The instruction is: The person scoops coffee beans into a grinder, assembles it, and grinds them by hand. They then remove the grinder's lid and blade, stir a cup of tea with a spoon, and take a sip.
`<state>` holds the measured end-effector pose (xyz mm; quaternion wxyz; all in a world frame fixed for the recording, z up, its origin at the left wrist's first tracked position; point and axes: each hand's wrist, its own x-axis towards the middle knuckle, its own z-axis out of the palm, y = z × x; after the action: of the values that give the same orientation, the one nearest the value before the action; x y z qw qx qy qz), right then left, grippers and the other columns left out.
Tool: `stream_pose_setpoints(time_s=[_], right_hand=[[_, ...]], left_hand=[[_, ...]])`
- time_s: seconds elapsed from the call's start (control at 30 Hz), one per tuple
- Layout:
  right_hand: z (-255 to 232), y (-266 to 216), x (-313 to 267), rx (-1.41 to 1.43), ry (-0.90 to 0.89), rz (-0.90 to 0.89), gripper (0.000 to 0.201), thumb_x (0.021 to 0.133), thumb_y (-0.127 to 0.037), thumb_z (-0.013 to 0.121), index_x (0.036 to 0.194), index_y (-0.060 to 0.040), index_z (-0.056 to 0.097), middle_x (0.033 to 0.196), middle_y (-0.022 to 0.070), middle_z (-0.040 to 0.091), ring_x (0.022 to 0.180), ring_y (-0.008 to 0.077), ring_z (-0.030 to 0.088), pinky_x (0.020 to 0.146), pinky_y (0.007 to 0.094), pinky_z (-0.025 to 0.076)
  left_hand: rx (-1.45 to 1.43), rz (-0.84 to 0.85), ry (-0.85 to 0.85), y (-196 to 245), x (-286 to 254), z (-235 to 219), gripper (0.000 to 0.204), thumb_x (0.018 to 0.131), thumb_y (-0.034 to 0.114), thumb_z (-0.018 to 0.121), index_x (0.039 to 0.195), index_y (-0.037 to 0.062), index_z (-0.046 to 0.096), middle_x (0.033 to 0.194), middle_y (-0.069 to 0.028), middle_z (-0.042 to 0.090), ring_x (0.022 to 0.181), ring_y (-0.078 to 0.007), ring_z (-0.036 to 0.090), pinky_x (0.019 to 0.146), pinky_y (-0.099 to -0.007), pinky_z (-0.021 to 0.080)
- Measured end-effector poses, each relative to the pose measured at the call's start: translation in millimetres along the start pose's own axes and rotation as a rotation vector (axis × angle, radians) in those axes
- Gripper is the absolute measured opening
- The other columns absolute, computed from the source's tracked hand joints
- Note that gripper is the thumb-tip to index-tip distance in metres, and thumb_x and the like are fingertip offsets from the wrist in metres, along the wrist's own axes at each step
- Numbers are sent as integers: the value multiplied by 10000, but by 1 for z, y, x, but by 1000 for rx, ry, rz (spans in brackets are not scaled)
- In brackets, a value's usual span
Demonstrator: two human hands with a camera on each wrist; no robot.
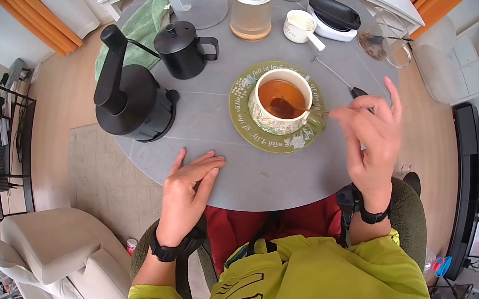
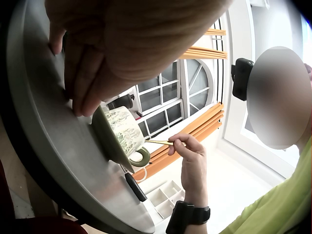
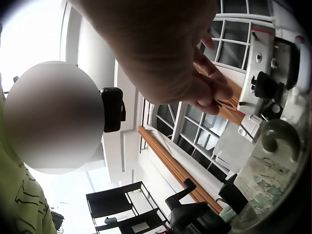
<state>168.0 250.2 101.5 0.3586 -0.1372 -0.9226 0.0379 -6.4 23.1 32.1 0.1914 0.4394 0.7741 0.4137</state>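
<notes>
A patterned cup (image 1: 267,122) of reddish-brown liquid stands on a green saucer (image 1: 247,134) with white lettering. The right hand (image 1: 372,134) pinches the thin handle of a spoon (image 1: 282,107) between thumb and fingertips, the spoon's bowl in the liquid. In the left wrist view the gold handle (image 2: 160,142) slants from the cup (image 2: 124,130) to the right hand (image 2: 189,153). The left hand (image 1: 187,190) rests on the grey table left of the saucer, fingers loosely extended. A black-handled whisk (image 1: 357,92) lies partly behind the right hand.
A black grinder (image 1: 134,106) and black pot (image 1: 182,53) stand at the left of the table (image 1: 256,184). Behind the saucer are a glass jar (image 1: 251,13), a small white cup (image 1: 299,26) and a black-and-white scale (image 1: 333,17). A glass mug (image 1: 380,41) stands at the right edge.
</notes>
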Motion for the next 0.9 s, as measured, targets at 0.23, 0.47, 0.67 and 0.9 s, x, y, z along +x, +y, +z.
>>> stream_pose_setpoints(time_s=[0.23, 0.47, 0.67, 0.9], right_hand=[[16, -2, 1, 5, 5, -40, 282, 651, 69, 636, 898, -47, 706, 692, 39, 584, 819, 214, 598, 1101, 572, 313], [16, 8, 2, -111, 57, -22, 305, 648, 79, 626, 917, -45, 701, 698, 34, 572, 835, 214, 593, 1098, 570, 317], [4, 4, -2, -72, 48, 24, 272, 644, 72, 621, 878, -44, 696, 662, 35, 557, 808, 224, 585, 1099, 569, 310], [10, -2, -2, 79, 0, -17, 268, 647, 65, 635, 881, -46, 704, 665, 37, 567, 801, 221, 593, 1094, 570, 318]], left_hand=[[6, 8, 0, -1, 0, 0, 174, 941, 58, 587, 1033, 29, 732, 1059, -107, 735, 1143, -273, 652, 1165, -498, 263], [6, 6, -2, -3, -1, 0, 175, 942, 62, 591, 1038, 38, 735, 1063, -100, 736, 1146, -267, 651, 1165, -501, 262], [5, 4, 0, -2, 0, 0, 174, 940, 58, 589, 1034, 33, 734, 1059, -104, 736, 1146, -267, 651, 1165, -503, 263], [28, 17, 8, -3, 0, 1, 151, 923, 72, 612, 1013, 47, 731, 1058, -84, 734, 1141, -235, 650, 1147, -501, 293]])
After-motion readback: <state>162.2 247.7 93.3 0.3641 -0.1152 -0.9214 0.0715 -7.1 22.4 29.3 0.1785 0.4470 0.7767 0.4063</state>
